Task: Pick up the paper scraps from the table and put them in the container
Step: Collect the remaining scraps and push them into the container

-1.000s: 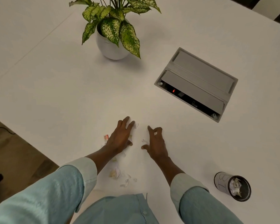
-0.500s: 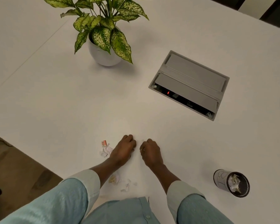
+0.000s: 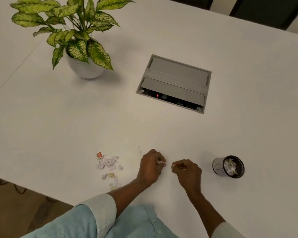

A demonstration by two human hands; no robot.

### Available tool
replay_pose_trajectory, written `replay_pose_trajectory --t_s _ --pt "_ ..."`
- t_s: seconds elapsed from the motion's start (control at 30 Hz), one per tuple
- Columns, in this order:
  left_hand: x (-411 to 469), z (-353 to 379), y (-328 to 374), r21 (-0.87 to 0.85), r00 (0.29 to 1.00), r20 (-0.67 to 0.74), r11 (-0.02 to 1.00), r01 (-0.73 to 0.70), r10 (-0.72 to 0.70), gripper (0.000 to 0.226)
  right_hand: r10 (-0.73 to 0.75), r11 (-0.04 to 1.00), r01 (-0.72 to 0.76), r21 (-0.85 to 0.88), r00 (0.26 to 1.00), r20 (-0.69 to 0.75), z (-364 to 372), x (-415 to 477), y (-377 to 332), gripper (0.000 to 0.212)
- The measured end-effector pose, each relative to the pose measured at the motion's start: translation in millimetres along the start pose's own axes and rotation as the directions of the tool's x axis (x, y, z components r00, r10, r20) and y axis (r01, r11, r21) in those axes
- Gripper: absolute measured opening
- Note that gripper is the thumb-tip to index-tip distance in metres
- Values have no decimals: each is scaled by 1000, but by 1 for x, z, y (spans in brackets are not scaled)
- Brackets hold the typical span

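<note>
Several torn paper scraps (image 3: 108, 163) lie in a loose pile on the white table (image 3: 58, 117), near its front edge, with a small orange-and-white piece (image 3: 99, 155) at the pile's far left. My left hand (image 3: 150, 166) is closed around white scraps that poke out between its fingers. My right hand (image 3: 187, 170) is curled just to its right, pinching a thin sliver of paper. The small round container (image 3: 217, 166) stands to the right of my right hand, dark inside and holding crumpled paper.
A potted plant (image 3: 85, 69) with speckled green leaves stands at the back left. A grey cable box (image 3: 175, 79) is set into the table's middle, its flap open. The table's edge runs along the lower left, with floor beyond.
Both hands closed on scraps and moved right, toward the container. The pile to the left is uncovered. The camera view shifted left and down.
</note>
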State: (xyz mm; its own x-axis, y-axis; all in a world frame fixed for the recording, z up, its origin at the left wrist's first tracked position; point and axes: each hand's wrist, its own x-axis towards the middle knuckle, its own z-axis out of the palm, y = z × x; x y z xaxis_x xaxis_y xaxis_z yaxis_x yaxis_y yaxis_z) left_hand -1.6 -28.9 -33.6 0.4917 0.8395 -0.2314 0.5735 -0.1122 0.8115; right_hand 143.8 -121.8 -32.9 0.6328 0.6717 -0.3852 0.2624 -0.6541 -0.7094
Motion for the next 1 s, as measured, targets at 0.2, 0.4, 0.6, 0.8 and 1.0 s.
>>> replay_pose_trajectory --t_s 0.2,0.4,0.6,0.8,1.0 --pt "9 55 79 -99 988 88 988 -116 125 8 201 948 -133 288 954 -223 -83 -17 20 26" --pt "26 115 149 -40 936 248 968 -248 250 10 320 919 -159 362 835 -448 -150 -11 43 19" --pt "45 157 183 38 889 366 951 -308 274 13 258 963 -178 202 825 -502 -180 11 61 12" --pt "44 168 185 28 817 477 923 -384 325 42 64 998 -66 12 864 -499 -180 18 75 20" --pt "34 142 146 136 872 321 893 -430 371 32 -95 992 39 -117 846 -525 -165 5 82 28"
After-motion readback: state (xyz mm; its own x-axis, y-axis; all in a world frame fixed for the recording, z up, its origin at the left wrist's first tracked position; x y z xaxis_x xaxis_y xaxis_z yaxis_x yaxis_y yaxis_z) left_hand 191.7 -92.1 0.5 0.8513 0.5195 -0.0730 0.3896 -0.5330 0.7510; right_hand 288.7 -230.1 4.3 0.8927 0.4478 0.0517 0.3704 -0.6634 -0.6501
